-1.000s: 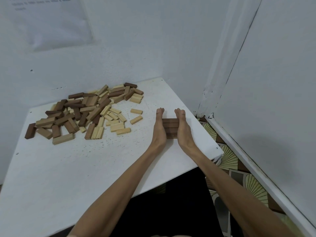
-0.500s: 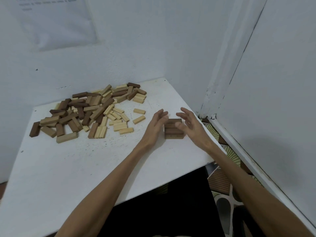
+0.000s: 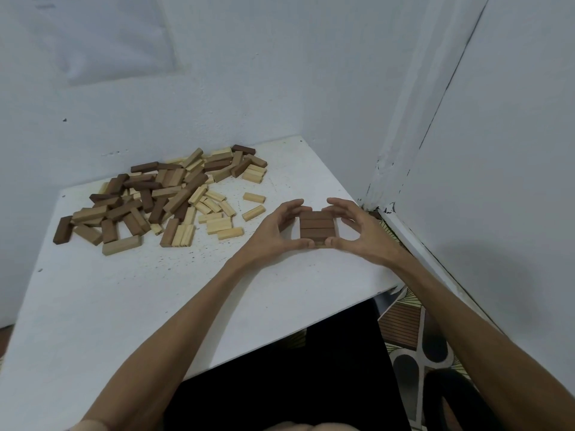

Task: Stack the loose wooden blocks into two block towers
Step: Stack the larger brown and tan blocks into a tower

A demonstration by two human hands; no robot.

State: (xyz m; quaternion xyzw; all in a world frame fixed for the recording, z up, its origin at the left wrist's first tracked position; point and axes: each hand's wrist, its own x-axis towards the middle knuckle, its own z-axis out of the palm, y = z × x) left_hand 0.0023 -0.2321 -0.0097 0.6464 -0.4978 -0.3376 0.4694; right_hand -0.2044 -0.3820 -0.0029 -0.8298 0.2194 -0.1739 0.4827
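Observation:
A low square stack of dark brown blocks (image 3: 317,227) sits near the right edge of the white table (image 3: 124,306). Its top layer shows three blocks side by side. My left hand (image 3: 277,231) curls round its left side, thumb at the near edge and fingers at the far edge. My right hand (image 3: 357,228) mirrors it on the right side. Both hands pinch the stack between thumb and fingers. A heap of loose dark and pale wooden blocks (image 3: 155,200) lies at the table's far left.
A few single pale blocks (image 3: 253,212) lie between the heap and the stack. White walls meet in a corner close behind and to the right of the table. Patterned floor (image 3: 404,321) shows past the table's right edge.
A second ago both hands pressed flat against the stack's sides. They then drew back, and now their fingers and thumbs curl round the stack's near and far edges.

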